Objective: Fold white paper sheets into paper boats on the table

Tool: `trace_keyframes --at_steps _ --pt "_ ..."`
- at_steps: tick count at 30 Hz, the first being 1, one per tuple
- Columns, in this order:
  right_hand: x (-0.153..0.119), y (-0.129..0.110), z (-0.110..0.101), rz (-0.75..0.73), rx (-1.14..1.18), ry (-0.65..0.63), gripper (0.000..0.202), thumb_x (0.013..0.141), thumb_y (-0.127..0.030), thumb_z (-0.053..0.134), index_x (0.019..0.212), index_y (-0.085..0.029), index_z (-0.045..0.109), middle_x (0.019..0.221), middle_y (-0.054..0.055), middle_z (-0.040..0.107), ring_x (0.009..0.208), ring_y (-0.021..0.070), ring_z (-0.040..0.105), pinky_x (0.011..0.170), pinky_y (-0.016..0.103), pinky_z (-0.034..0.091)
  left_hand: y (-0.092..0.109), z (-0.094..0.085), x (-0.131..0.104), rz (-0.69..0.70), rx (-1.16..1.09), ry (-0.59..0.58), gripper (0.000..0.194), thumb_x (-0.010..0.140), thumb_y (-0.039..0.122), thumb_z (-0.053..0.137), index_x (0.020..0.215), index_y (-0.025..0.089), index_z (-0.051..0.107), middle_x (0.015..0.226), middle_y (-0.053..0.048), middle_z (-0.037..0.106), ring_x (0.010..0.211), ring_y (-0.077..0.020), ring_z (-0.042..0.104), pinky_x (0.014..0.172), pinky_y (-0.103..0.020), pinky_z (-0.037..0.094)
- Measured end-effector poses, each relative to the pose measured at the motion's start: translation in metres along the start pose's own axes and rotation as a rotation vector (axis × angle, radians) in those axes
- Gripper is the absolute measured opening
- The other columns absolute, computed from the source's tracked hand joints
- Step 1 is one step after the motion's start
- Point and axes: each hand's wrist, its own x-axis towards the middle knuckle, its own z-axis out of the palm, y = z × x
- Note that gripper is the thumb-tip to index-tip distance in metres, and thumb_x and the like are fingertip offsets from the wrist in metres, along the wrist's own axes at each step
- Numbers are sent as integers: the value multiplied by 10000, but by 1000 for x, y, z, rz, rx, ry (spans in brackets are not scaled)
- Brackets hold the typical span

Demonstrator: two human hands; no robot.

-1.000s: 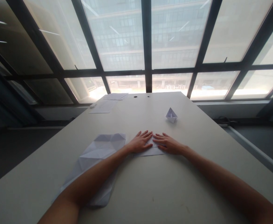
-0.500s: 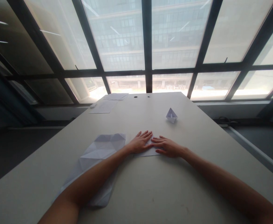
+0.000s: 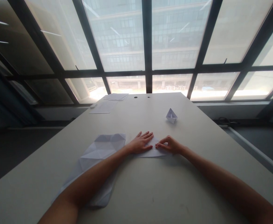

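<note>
A folded white paper (image 3: 148,154) lies flat on the table in front of me. My left hand (image 3: 141,143) rests on its left part, palm down with the fingers spread. Over its right part, my right hand (image 3: 170,145) is bent into a pinch, thumb and forefinger together at the paper near its middle. Both hands cover much of the paper, so its full shape is hidden. Beyond the right hand stands a small folded paper boat (image 3: 171,116).
Left of the folded paper, partly under my left forearm, lies a large creased white sheet (image 3: 99,148). More flat papers (image 3: 103,107) lie at the far left of the white table (image 3: 155,193). Large windows (image 3: 173,34) rise behind its far edge.
My right hand has gone from lying flat with fingers stretched to a pinch at the paper, moving slightly right. My left hand stays nearly where it was.
</note>
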Motion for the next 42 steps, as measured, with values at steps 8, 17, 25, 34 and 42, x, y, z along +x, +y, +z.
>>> trace_keyframes --at_steps 8,17,25,34,42 --pt "4 4 9 -167 -187 79 189 890 -342 612 987 -244 741 1044 59 732 997 209 657 911 340 498 -1 -1 -1 102 -51 46 594 985 522 397 1520 304 262 1568 -52 271 1456 -236 217 1184 -468 123" --pt "7 11 11 -171 -363 -60 343 960 -281 502 1284 -334 599 1402 33 542 1326 218 460 1125 503 292 -10 14 5 -179 -18 158 521 989 431 379 1476 250 354 1533 -74 357 1440 -248 257 1170 -509 170" --pt "8 17 6 -85 -411 -25 344 962 -257 480 1282 -311 592 1403 57 540 1346 240 434 1112 557 278 -20 20 8 -466 27 344 604 951 465 442 1437 116 358 1457 -192 420 1406 -321 301 1144 -478 246" --pt "8 20 3 -65 -412 -17 346 950 -248 493 1276 -296 596 1403 66 539 1343 237 438 1112 541 287 -15 8 6 -305 -219 619 754 852 220 614 1504 238 236 1245 -94 507 1157 -228 535 1012 -386 458" --pt "9 22 4 -77 -398 0 349 928 -223 515 1253 -302 614 1389 69 552 1327 246 459 1097 539 310 -4 8 8 70 -276 289 401 966 259 462 1359 245 543 1348 -67 563 1218 -211 551 1056 -351 435"
